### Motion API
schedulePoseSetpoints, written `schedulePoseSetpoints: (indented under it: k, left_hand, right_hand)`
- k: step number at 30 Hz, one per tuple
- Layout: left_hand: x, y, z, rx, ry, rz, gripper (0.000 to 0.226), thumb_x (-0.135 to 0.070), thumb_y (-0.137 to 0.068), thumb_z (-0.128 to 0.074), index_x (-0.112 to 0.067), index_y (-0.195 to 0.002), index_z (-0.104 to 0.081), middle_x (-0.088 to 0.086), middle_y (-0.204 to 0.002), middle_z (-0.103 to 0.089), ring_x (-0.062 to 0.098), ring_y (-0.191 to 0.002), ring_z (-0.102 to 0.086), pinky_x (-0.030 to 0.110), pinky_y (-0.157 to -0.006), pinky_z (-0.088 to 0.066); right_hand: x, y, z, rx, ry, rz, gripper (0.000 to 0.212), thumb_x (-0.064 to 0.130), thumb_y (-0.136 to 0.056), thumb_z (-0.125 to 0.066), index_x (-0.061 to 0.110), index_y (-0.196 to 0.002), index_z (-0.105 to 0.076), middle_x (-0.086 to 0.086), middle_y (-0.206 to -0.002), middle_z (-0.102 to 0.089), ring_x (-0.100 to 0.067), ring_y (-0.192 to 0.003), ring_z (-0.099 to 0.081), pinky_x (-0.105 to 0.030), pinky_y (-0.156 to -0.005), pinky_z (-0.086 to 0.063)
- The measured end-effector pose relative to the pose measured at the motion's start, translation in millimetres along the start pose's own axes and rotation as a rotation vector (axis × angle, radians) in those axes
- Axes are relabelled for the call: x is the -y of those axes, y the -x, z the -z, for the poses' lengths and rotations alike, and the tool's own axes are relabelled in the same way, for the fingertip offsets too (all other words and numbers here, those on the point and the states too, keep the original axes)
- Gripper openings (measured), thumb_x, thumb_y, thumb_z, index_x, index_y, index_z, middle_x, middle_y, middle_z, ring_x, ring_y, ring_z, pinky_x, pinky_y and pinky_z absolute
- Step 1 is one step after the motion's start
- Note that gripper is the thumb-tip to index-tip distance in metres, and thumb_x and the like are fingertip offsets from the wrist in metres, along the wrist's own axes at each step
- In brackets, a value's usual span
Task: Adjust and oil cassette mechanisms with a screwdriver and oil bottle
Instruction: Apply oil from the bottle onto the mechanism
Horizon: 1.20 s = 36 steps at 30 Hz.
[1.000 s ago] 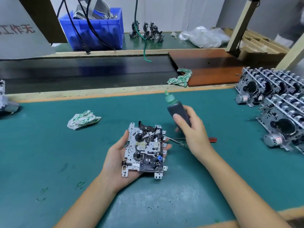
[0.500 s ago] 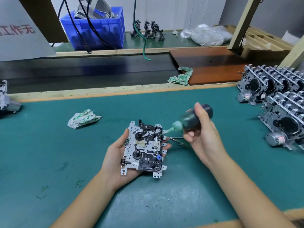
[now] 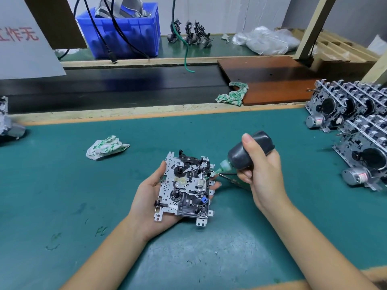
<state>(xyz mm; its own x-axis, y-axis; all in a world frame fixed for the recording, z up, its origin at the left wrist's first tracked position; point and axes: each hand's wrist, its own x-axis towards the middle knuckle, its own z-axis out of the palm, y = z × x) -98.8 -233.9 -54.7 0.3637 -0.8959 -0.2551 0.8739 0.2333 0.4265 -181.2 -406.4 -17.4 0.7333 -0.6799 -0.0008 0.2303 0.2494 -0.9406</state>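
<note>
The left hand [image 3: 150, 204] lies palm up just above the green counter [image 3: 62, 185], fingers relaxed, cradling a cassette mechanism [image 3: 185, 187] that rests flat on the palm with its gears and levers facing up. The right hand [image 3: 262, 174] grips a dark oil bottle [image 3: 249, 152], fingers and thumb wrapped round its body, tilted so the green nozzle [image 3: 217, 171] points down and left and its tip touches the right edge of the mechanism. Under the right hand a screwdriver [image 3: 229, 174] lies on the counter, only part of its thin metal shaft showing. A crumpled rag [image 3: 105, 147] sits on the counter to the far left of the hands. Rows of more cassette mechanisms [image 3: 360, 130] stand at the right edge. A blue bin [image 3: 125, 32] stands on the far bench.
</note>
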Motion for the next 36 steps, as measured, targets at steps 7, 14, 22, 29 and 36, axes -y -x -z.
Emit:
schedulePoseSetpoints:
  k: [7,14,22,29,36]
  left_hand:
    - [-0.2,0.8,-0.1,-0.002,0.001,0.003,0.063,-0.048,-0.089,-0.045,0.005,-0.12,-0.062,0.03,-0.13,-0.052,0.046,-0.12,-0.051,0.057,-0.101,-0.04]
    - [-1.4,0.8,-1.0,-0.005,0.005,0.015,0.061,-0.045,-0.089,-0.046,0.005,-0.122,-0.06,0.03,-0.132,-0.051,0.045,-0.122,-0.05,0.057,-0.103,-0.039]
    - [-1.4,1.3,0.0,-0.017,0.021,0.013,0.062,-0.047,-0.09,-0.043,0.004,-0.12,-0.061,0.03,-0.131,-0.052,0.046,-0.12,-0.052,0.058,-0.099,-0.041]
    - [-1.2,1.2,-0.7,-0.018,0.033,0.017,0.063,-0.047,-0.09,-0.043,0.005,-0.119,-0.062,0.031,-0.131,-0.052,0.047,-0.119,-0.052,0.059,-0.098,-0.042]
    - [-1.4,0.6,1.1,-0.031,0.027,0.019,0.063,-0.048,-0.091,-0.042,0.004,-0.121,-0.061,0.031,-0.131,-0.051,0.046,-0.12,-0.051,0.059,-0.101,-0.039]
  right_hand:
    - [-1.2,-1.1,-0.6,0.021,0.019,-0.007,0.033,0.036,-0.075,-0.062,0.014,-0.073,-0.037,0.005,-0.049,-0.032,-0.007,-0.035,-0.022,-0.016,-0.034,-0.019]
    - [-2.9,-1.7,1.2,0.019,0.029,0.001,0.029,0.025,-0.087,-0.06,0.014,-0.073,-0.037,0.004,-0.05,-0.031,-0.007,-0.034,-0.023,-0.016,-0.034,-0.021]
    - [-1.6,-0.2,0.1,0.037,0.044,0.009,0.039,0.042,-0.069,-0.065,0.013,-0.073,-0.039,0.002,-0.057,-0.037,-0.009,-0.038,-0.027,-0.018,-0.034,-0.026]
    - [0.5,-0.3,0.0,0.009,0.04,0.01,0.038,0.041,-0.068,-0.065,0.014,-0.073,-0.039,0.003,-0.056,-0.038,-0.008,-0.037,-0.028,-0.017,-0.033,-0.026]
    - [-0.3,0.4,-0.7,0.03,0.055,-0.015,0.04,0.042,-0.067,-0.066,0.014,-0.071,-0.037,-0.002,-0.058,-0.033,-0.008,-0.036,-0.026,-0.017,-0.034,-0.025]
